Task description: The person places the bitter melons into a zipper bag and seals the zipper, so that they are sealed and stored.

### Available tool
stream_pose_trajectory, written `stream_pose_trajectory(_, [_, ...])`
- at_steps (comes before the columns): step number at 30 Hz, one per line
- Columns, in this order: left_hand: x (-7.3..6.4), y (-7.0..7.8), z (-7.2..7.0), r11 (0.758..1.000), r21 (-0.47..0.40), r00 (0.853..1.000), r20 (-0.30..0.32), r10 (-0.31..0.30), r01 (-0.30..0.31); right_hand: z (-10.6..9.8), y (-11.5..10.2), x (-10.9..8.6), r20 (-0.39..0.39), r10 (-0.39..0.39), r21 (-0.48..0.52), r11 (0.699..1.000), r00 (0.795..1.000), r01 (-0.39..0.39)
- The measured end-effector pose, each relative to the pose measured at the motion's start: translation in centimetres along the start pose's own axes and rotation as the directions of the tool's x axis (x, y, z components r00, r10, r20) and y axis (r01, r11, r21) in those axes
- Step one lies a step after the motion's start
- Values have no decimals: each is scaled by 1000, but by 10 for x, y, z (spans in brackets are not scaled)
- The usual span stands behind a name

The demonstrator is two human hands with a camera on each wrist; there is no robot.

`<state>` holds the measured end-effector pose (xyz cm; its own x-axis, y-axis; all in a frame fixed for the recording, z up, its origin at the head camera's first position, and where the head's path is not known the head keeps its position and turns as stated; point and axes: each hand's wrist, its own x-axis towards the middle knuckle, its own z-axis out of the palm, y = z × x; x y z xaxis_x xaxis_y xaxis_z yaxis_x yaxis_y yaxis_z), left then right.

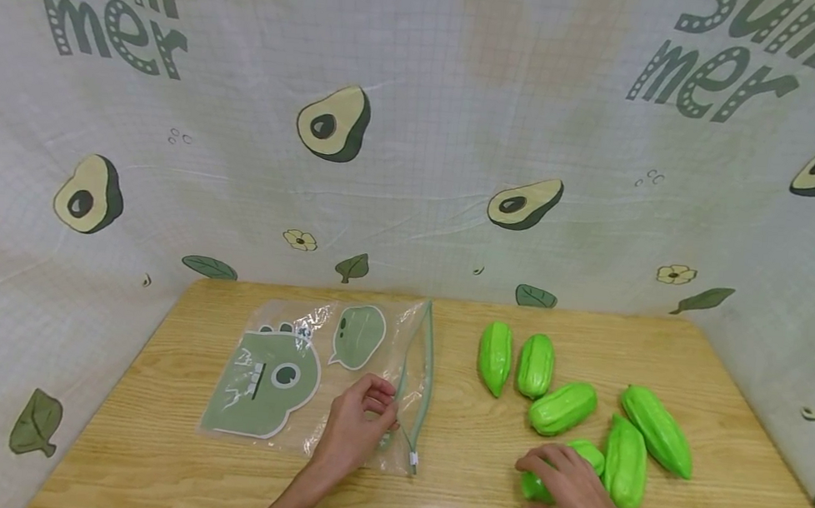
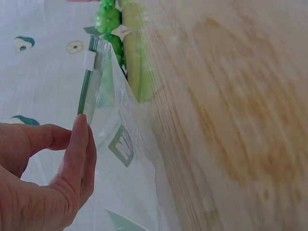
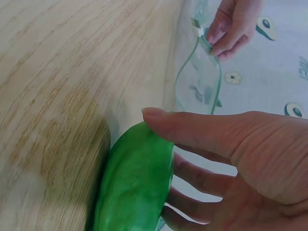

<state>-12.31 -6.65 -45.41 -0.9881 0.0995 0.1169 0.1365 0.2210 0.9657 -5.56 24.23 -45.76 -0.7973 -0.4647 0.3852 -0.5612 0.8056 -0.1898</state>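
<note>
A clear zip bag [image 1: 340, 380] with a green dinosaur print lies flat on the table, its mouth facing right and parted. My left hand [image 1: 357, 420] pinches the green zip edge [image 2: 85, 91] of that mouth between thumb and fingers. On the right, my right hand [image 1: 572, 495] grips a green star fruit [image 3: 137, 183], thumb at one end and fingers along its side. That fruit is partly hidden by the hand in the head view. Close around it lie more green star fruits, among them one just beyond [image 1: 562, 408] and one to its right [image 1: 625, 463].
Two star fruits stand side by side farther back, a left one [image 1: 495, 358] and a right one [image 1: 536, 366]. Another star fruit [image 1: 657, 430] lies at the far right. A white cloth [image 1: 413, 204] printed with avocados hangs around the wooden table [image 1: 200, 482].
</note>
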Motion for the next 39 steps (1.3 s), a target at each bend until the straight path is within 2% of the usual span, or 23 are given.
stream_pose_trajectory(2, [0,0,0,1000,-6,1000,0,-2,2,0,1,0,9,-5,6,1000,1000,5])
stream_pose_trajectory(8, [0,1,0,1000,-20,1000,-2,-14,14,2,6,1,-42,-80,-11,997,996,80])
stream_pose_trajectory(13, [0,2,-1,1000,-21,1000,-4,-24,24,-4,1,7,18,-17,-46,999,1000,18])
stream_pose_trajectory(18, [0,2,-2,1000,-18,1000,-7,-24,24,-9,-3,14,18,45,-83,996,999,-44])
stream_pose_trajectory(22, [0,3,-4,1000,-13,1000,-8,-28,28,-10,-1,19,-18,48,-87,995,999,-49])
stream_pose_trajectory(29, [0,3,-4,999,1,999,-10,-34,35,-15,5,29,-124,-3,-51,999,992,-3])
stream_pose_trajectory(39, [1,3,-3,999,-6,999,-1,-39,39,-22,4,40,-146,81,17,997,986,-79])
